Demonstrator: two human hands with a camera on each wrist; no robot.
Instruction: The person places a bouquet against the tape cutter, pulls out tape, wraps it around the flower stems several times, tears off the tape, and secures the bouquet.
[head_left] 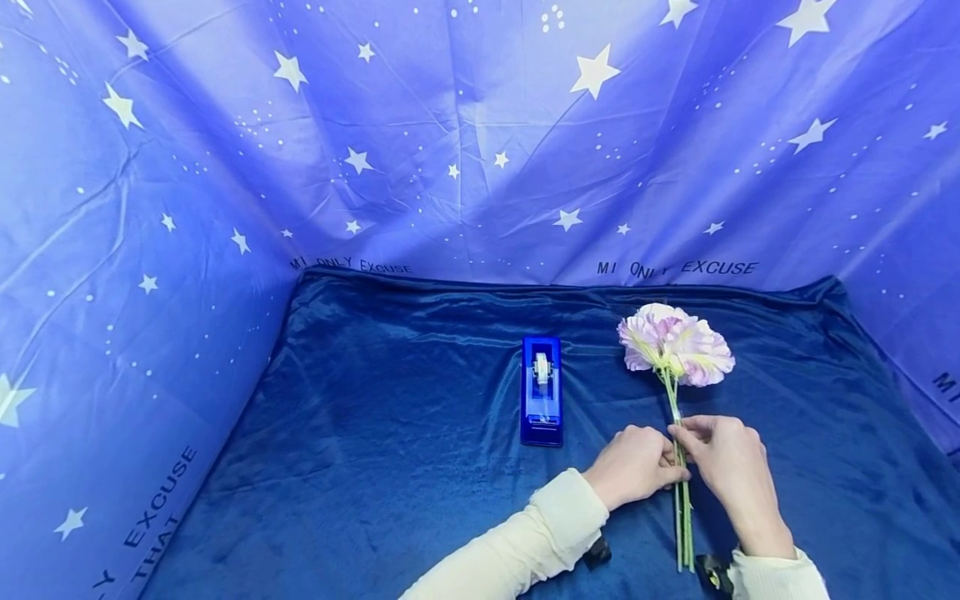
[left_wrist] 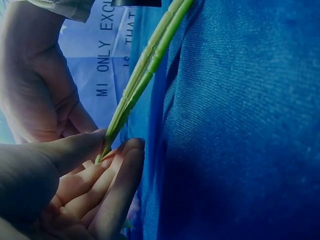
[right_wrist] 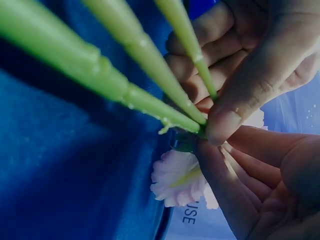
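Observation:
A bunch of artificial flowers (head_left: 675,343) with ruffled pale pink-purple petals stands out above its green stems (head_left: 684,533) in the head view. My left hand (head_left: 636,467) pinches the stems between thumb and fingers from the left. Slightly higher, my right hand (head_left: 727,457) pinches them from the right, close to a shiny spot below the blooms. Several stems (right_wrist: 135,47) spread toward the camera in the right wrist view, where the fingers hide the point at which they meet. Left of the hands lies a blue tape dispenser (head_left: 542,432), touched by neither hand.
A dark blue velvety cloth (head_left: 360,467) with wrinkles covers the work surface. Behind it and at both sides hang purple-blue curtains (head_left: 465,192) printed with white stars and lettering. The dispenser carries a small roll of tape (head_left: 542,369).

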